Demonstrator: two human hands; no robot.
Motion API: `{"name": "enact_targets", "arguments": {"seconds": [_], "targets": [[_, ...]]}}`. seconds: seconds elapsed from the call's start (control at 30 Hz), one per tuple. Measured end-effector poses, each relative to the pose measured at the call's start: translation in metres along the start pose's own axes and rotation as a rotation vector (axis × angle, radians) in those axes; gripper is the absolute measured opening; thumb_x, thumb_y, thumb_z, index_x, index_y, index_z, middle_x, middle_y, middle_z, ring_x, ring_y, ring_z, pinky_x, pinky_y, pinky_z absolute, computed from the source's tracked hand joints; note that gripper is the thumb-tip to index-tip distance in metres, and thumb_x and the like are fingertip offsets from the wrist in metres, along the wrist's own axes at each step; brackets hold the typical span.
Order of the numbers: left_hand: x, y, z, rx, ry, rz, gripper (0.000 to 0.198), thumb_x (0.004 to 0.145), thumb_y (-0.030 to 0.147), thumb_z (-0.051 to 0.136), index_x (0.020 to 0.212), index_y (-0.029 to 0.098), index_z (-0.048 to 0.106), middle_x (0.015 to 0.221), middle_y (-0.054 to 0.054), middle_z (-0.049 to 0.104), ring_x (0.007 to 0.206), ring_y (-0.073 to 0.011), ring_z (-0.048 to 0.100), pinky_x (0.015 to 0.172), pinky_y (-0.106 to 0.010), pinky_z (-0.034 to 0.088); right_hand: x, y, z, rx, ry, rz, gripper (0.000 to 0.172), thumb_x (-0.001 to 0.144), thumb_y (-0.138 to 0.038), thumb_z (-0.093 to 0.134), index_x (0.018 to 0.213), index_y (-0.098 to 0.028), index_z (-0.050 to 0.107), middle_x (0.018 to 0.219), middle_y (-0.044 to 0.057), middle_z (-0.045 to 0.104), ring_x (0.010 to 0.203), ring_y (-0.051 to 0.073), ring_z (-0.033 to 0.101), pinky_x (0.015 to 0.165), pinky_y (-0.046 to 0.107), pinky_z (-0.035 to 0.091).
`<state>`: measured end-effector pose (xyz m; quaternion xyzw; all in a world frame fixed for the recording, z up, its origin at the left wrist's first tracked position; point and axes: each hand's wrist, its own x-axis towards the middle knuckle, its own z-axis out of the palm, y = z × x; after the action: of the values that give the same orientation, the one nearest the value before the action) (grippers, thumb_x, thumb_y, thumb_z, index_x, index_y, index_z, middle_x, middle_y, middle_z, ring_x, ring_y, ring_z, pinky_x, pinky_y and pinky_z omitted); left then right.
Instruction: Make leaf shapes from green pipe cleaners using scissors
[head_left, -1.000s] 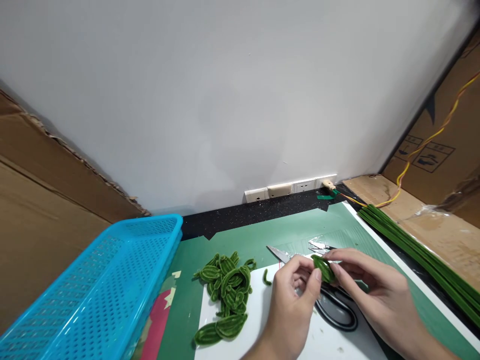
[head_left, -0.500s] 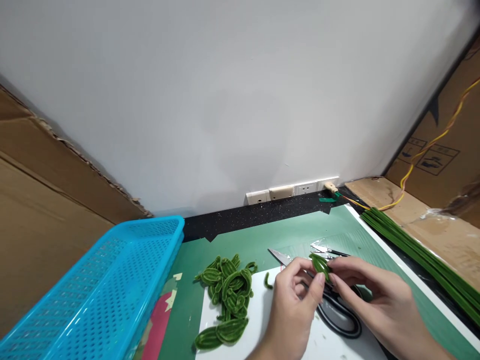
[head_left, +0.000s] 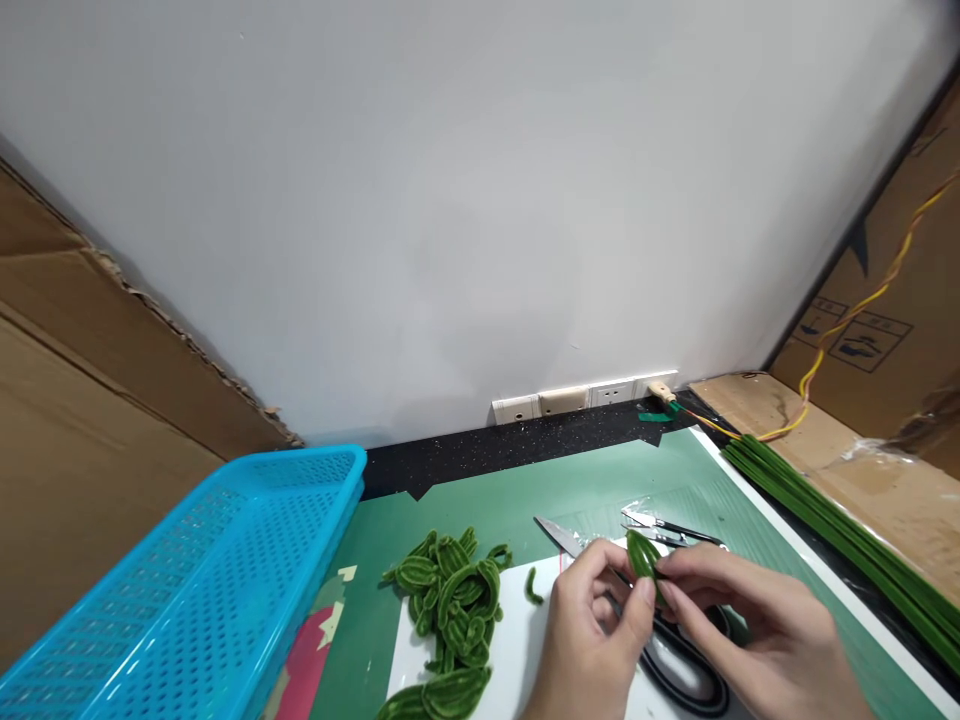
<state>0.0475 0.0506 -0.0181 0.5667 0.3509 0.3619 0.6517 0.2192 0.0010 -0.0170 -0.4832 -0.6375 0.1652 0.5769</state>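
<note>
My left hand point(head_left: 592, 630) and my right hand point(head_left: 757, 630) meet above a white sheet point(head_left: 517, 640). Together they pinch a small folded green pipe-cleaner leaf point(head_left: 642, 555), thumbs and forefingers closed on it. Under the hands lie black-handled scissors point(head_left: 675, 660), their blades point(head_left: 559, 535) pointing up and left. A heap of several finished green leaves point(head_left: 450, 590) rests left of my left hand, partly on the sheet.
A blue perforated basket point(head_left: 195, 590) stands at the left on a green cutting mat point(head_left: 480, 500). A bundle of long green pipe cleaners point(head_left: 840, 530) lies along the right. Small snips point(head_left: 667, 525), wall sockets point(head_left: 585, 397), a yellow wire point(head_left: 847, 320) and cardboard point(head_left: 90, 400) surround the mat.
The view has tilted up a little, so everything sits lower in the frame. Both hands stay pinched on the green leaf, with only slight finger movement.
</note>
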Motion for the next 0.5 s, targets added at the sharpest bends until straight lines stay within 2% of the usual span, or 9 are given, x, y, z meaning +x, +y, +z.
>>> {"name": "enact_targets", "arguments": {"seconds": [0.27, 0.5], "targets": [[0.0024, -0.0079, -0.0023, -0.001, 0.006, -0.035, 0.055, 0.091, 0.069, 0.074, 0.094, 0.014, 0.066, 0.078, -0.002, 0.059, 0.064, -0.0115, 0.052, 0.059, -0.021, 0.045, 0.0037, -0.0044, 0.0021, 0.019, -0.031, -0.001, 0.014, 0.092, -0.014, 0.074, 0.102, -0.023, 0.078, 0.089, 0.003, 0.083, 0.068, 0.017, 0.08, 0.066, 0.017, 0.067], [0.0045, -0.0098, -0.0043, -0.005, 0.0, -0.044, 0.057, 0.091, 0.071, 0.074, 0.096, 0.014, 0.067, 0.079, -0.001, 0.059, 0.06, -0.0083, 0.05, 0.058, -0.019, 0.043, 0.0039, 0.0001, 0.0065, 0.056, 0.041, -0.008, 0.014, 0.091, -0.015, 0.076, 0.1, -0.025, 0.08, 0.087, 0.002, 0.082, 0.066, 0.017, 0.078, 0.063, 0.017, 0.066]]}}
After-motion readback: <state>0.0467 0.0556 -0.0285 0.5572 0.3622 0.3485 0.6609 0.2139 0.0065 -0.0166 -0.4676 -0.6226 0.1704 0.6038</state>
